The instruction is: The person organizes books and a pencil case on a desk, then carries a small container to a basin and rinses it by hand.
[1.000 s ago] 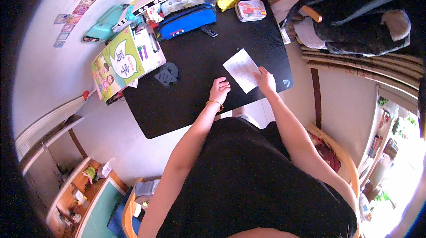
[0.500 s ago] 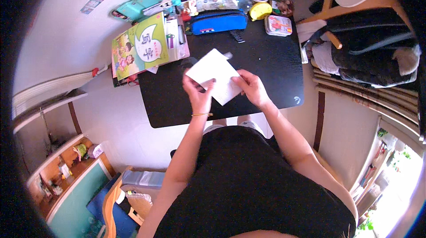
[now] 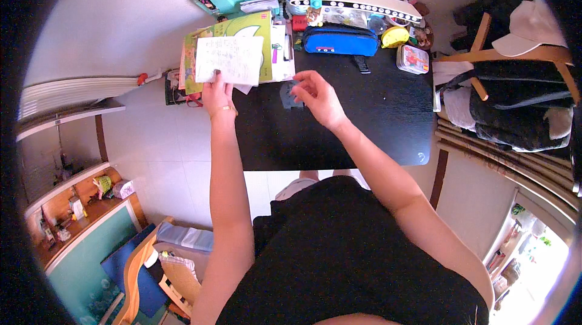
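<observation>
One-edge hold on a written sheet: a bend or a slip could follow.
The white sheet [image 3: 231, 60] is pinched at its lower edge by the fingers [image 3: 216, 79] of the left hand [image 3: 219, 99], thumb on top, in the upper left of the frame. Since only that edge is gripped, the far side could droop or be creased against the green book [image 3: 265, 47] behind it; contact there cannot be told. The right hand [image 3: 318, 99] is loosely curled, with nothing seen in its fingers, just beside a dark grey flat piece [image 3: 290, 94], which could be nudged by a careless sweep. Loose papers [image 3: 282, 69] by the book could be dragged, or the pile pushed off the counter's [image 3: 364, 128] left end, by sideways pressure.
</observation>
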A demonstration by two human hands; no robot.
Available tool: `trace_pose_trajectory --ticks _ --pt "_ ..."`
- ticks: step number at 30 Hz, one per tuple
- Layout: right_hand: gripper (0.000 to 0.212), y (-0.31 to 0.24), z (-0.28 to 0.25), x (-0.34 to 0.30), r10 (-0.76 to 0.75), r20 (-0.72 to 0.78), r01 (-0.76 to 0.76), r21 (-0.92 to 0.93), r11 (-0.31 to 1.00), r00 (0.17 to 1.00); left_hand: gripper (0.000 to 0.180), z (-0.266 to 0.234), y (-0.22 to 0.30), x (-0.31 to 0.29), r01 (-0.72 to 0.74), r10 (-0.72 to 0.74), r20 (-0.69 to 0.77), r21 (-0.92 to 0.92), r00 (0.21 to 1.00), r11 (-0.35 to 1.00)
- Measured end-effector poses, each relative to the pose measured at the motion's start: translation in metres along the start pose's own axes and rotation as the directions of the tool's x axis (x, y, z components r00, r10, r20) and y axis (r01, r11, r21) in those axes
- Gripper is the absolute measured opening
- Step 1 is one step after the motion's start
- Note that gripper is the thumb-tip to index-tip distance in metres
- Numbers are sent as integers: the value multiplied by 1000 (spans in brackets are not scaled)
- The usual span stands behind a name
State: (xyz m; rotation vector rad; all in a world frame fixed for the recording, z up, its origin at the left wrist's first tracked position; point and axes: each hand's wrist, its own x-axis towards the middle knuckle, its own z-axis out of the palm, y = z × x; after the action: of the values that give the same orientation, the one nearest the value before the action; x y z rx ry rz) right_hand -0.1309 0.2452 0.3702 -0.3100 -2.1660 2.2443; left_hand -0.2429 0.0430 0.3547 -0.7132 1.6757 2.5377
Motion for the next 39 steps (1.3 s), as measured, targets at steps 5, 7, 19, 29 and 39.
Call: trace_pose_trajectory --ticks 5,7,19,29,39 --pt "24 33 16 11 136 -14 -136 -82 987 991 39 -9 -16 66 -19 21 -27 66 999 998" --pt "25 47 17 22 160 -51 -164 -117 979 986 45 -10 -25 72 -11 13 -14 111 1000 994" --pt "56 44 48 99 310 -208 -373 -511 774 928 42 -98 22 161 -345 763 177 937 621 64" --pt "55 83 67 103 311 -63 -314 -328 891 948 71 -106 21 221 -90 -139 187 852 972 516" --pt "31 91 38 105 209 -161 -229 -117 966 965 61 -83 2 192 -235 -81 300 863 950 447"
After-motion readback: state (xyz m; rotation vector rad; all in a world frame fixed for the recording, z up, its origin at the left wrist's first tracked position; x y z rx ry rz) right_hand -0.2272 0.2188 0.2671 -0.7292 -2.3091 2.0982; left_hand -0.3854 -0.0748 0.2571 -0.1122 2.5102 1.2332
